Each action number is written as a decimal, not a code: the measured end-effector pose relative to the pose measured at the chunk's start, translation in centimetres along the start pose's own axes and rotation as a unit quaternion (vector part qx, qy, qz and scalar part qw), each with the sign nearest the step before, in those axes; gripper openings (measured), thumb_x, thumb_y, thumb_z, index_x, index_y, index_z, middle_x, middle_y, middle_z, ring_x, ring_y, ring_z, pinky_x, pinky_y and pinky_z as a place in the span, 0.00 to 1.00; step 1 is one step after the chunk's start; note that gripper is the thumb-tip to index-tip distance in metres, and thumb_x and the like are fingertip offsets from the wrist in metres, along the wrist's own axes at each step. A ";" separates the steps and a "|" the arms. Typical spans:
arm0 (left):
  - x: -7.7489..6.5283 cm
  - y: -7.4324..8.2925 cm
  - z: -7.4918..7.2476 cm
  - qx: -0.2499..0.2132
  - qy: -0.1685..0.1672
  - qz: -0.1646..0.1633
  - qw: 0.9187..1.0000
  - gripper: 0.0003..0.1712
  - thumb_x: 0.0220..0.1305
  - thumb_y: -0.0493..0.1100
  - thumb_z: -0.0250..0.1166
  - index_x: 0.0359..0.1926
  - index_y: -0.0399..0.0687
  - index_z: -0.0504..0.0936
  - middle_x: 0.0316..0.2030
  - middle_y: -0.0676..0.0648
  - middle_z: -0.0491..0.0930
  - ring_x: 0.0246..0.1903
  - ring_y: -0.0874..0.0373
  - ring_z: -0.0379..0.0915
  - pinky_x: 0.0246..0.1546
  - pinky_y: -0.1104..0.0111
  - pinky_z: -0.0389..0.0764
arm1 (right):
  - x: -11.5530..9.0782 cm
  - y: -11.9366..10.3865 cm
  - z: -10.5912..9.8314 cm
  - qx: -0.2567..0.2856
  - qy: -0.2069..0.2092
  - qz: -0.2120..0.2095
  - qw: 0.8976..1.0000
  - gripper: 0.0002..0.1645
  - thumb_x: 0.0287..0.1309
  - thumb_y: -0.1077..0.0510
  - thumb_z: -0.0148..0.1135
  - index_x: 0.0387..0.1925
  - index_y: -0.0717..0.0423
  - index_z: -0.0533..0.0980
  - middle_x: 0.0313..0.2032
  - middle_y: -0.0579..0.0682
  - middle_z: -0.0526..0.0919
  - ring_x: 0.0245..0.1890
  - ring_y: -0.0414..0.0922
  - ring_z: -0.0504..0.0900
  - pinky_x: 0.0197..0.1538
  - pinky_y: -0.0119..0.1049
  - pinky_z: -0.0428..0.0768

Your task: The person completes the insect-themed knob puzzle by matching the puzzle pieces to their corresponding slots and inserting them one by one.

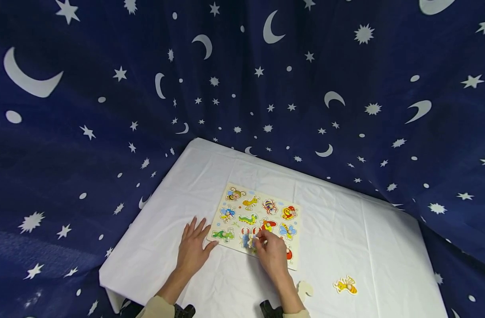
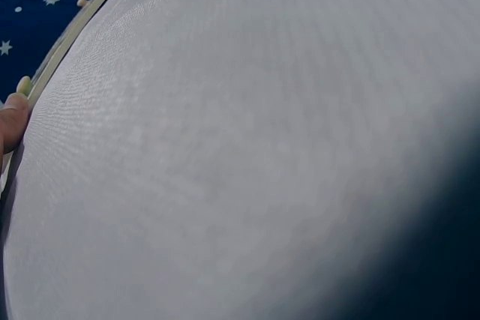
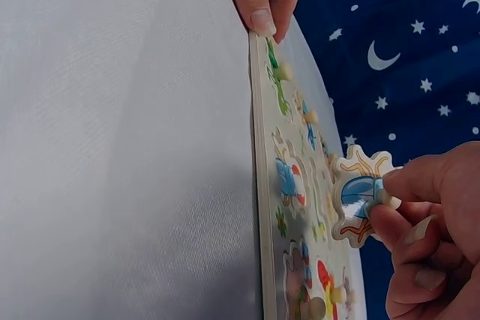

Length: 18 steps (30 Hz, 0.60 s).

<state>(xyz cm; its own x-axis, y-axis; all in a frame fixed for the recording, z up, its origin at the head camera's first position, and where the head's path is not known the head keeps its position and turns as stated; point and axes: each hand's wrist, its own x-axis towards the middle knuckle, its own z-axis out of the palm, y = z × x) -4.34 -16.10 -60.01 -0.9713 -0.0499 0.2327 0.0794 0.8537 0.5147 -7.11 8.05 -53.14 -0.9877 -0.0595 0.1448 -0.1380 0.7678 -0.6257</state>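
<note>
The right hand (image 1: 272, 254) pinches a glossy, scalloped blue bug piece (image 3: 356, 191) by its knob, over the near edge of a flat wooden insect puzzle board (image 3: 260, 157). The left hand (image 1: 194, 247) lies relaxed, fingers spread on smooth white cloth (image 1: 329, 243), thumb touching the board's corner. Right of the right hand rests a yellow-striped bee piece (image 1: 345, 285).

Both sleeves (image 1: 158, 308) are beige, with a rounded black device (image 1: 270, 309) beside each.
</note>
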 end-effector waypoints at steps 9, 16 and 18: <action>-0.1 0.0 0.1 0.000 -0.001 -0.002 1.000 0.36 0.56 0.59 0.70 0.60 0.45 0.78 0.68 0.42 0.69 0.75 0.43 0.49 0.75 0.49 0.47 | 0.1 -0.6 0.7 -0.004 -0.001 -0.003 1.000 0.06 0.51 0.59 0.71 0.27 0.49 0.79 0.21 0.40 0.81 0.17 0.31 0.67 0.23 0.25 0.66; 0.0 -0.1 0.2 0.000 0.004 0.000 1.000 0.36 0.55 0.58 0.71 0.60 0.44 0.78 0.68 0.41 0.69 0.75 0.43 0.50 0.75 0.49 0.48 | 0.5 -0.5 1.5 -0.010 -0.005 -0.007 1.000 0.06 0.49 0.60 0.71 0.26 0.49 0.79 0.20 0.40 0.79 0.20 0.33 0.70 0.25 0.26 0.67; 0.0 -0.1 0.2 0.000 0.004 0.001 1.000 0.36 0.55 0.58 0.71 0.60 0.44 0.78 0.68 0.41 0.69 0.74 0.43 0.50 0.75 0.48 0.48 | 0.6 -0.4 1.8 -0.017 -0.014 -0.006 1.000 0.06 0.49 0.60 0.70 0.25 0.49 0.78 0.19 0.39 0.78 0.20 0.34 0.69 0.25 0.27 0.66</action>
<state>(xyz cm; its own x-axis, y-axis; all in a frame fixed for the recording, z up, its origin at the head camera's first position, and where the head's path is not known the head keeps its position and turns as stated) -4.35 -16.04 -60.22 -0.9694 -0.0529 0.2396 0.0806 0.8537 0.5146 -7.82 6.53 -54.16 -0.9876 -0.0862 0.1309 -0.1480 0.7875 -0.5983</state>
